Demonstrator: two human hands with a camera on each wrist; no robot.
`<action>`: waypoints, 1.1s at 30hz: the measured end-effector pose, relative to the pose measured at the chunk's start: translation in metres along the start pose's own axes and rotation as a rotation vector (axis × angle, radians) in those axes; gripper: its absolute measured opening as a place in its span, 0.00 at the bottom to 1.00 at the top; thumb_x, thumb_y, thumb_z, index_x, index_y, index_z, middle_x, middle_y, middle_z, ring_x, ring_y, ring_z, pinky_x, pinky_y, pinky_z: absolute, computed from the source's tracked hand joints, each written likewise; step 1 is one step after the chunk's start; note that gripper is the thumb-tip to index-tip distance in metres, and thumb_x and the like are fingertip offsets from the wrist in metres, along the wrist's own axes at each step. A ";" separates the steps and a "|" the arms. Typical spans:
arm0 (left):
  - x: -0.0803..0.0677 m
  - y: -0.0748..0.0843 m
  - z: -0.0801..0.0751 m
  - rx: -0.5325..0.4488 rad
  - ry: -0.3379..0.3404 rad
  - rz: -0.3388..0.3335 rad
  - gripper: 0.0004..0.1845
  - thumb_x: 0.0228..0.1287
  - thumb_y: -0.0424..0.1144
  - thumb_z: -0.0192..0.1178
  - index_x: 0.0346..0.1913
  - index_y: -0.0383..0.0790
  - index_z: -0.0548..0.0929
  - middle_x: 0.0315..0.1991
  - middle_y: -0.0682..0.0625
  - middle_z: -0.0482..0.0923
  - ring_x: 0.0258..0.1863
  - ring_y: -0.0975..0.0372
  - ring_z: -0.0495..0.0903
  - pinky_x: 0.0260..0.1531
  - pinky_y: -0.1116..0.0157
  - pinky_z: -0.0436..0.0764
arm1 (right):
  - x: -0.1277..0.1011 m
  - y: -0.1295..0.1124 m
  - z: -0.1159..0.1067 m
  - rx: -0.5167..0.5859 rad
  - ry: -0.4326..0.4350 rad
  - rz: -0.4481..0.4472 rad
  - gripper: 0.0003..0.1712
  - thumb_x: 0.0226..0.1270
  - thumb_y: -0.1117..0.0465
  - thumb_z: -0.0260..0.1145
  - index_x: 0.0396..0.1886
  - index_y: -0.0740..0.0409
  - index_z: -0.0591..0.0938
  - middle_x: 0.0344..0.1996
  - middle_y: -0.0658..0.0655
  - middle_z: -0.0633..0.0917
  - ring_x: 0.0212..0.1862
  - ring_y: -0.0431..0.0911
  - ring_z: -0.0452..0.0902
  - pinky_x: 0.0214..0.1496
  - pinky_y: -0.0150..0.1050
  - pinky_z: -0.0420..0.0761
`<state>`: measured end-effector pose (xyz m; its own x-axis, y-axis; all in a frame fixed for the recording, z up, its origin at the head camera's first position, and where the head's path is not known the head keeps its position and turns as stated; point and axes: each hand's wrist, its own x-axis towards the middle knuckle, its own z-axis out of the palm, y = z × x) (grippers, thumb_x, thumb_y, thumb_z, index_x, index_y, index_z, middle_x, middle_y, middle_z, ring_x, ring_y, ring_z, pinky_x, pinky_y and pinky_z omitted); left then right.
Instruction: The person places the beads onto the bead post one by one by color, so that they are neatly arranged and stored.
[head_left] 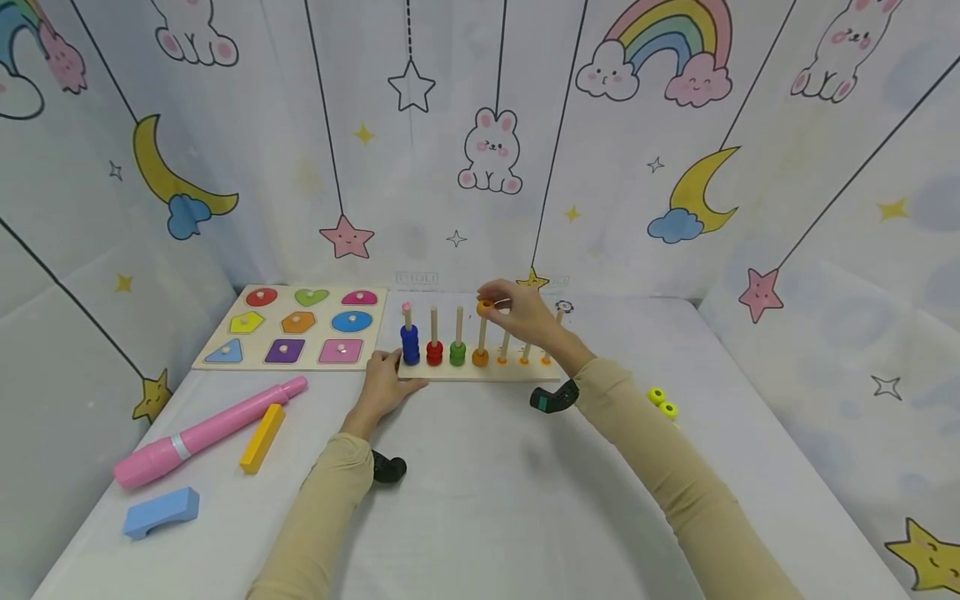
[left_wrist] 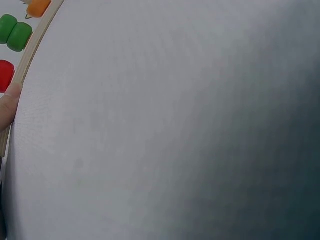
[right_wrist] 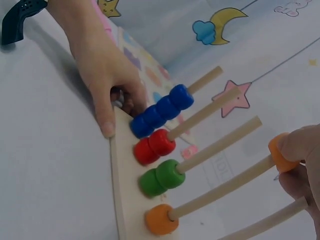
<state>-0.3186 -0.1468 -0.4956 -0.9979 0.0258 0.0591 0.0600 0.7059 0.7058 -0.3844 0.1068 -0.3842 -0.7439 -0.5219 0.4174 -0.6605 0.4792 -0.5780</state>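
Note:
A wooden peg board (head_left: 480, 372) stands mid-table with a row of upright dowels. Blue beads (head_left: 409, 343), red beads (head_left: 434, 352), green beads (head_left: 457, 353) and one orange bead (head_left: 480, 358) sit on the first four pegs. My right hand (head_left: 491, 305) pinches a second orange bead (right_wrist: 279, 152) at the top of the fourth peg (right_wrist: 225, 187). My left hand (right_wrist: 116, 107) grips the board's near left corner, its thumb (left_wrist: 7, 107) against the front edge. The pegs further right carry no beads that I can see.
A shape puzzle board (head_left: 296, 327) lies left of the peg board. A pink pen-shaped toy (head_left: 206, 432), a yellow bar (head_left: 262, 437) and a blue block (head_left: 161, 511) lie at the near left. Two yellow beads (head_left: 662, 402) rest right of my right forearm. Printed fabric walls enclose the table.

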 end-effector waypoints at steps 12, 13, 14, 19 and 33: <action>0.000 -0.002 0.002 0.002 0.006 0.002 0.45 0.55 0.46 0.69 0.67 0.22 0.60 0.58 0.29 0.59 0.59 0.43 0.60 0.59 0.50 0.64 | -0.004 0.008 -0.016 0.010 0.047 -0.023 0.18 0.62 0.68 0.66 0.52 0.66 0.78 0.46 0.59 0.82 0.47 0.48 0.80 0.49 0.33 0.77; 0.001 -0.002 0.002 0.004 0.007 0.002 0.45 0.55 0.46 0.69 0.67 0.23 0.60 0.58 0.29 0.59 0.59 0.43 0.60 0.59 0.50 0.64 | -0.005 0.010 -0.019 0.012 0.057 -0.022 0.18 0.62 0.69 0.65 0.52 0.66 0.78 0.46 0.59 0.82 0.47 0.48 0.80 0.49 0.33 0.77; 0.001 -0.002 0.002 0.006 0.008 0.004 0.45 0.55 0.46 0.69 0.67 0.22 0.59 0.58 0.29 0.59 0.59 0.42 0.60 0.59 0.50 0.64 | -0.007 0.013 -0.022 0.014 0.066 -0.019 0.18 0.62 0.69 0.65 0.52 0.65 0.78 0.46 0.59 0.82 0.47 0.48 0.80 0.49 0.33 0.77; 0.002 -0.004 0.002 0.007 0.010 0.007 0.45 0.55 0.46 0.69 0.67 0.23 0.59 0.58 0.29 0.59 0.58 0.42 0.60 0.59 0.49 0.64 | -0.023 0.026 -0.040 0.031 0.155 0.010 0.16 0.64 0.67 0.64 0.51 0.67 0.78 0.45 0.61 0.83 0.47 0.50 0.80 0.50 0.37 0.77; 0.002 -0.002 0.002 0.008 0.011 0.016 0.45 0.54 0.46 0.70 0.67 0.23 0.59 0.58 0.29 0.60 0.58 0.43 0.60 0.58 0.50 0.64 | -0.099 0.074 -0.082 -0.048 0.325 0.262 0.19 0.70 0.54 0.59 0.53 0.62 0.77 0.48 0.58 0.81 0.53 0.51 0.76 0.54 0.46 0.75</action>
<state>-0.3209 -0.1471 -0.4985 -0.9965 0.0294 0.0782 0.0758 0.7112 0.6989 -0.3678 0.2516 -0.4112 -0.8757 -0.1316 0.4645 -0.4427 0.6025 -0.6641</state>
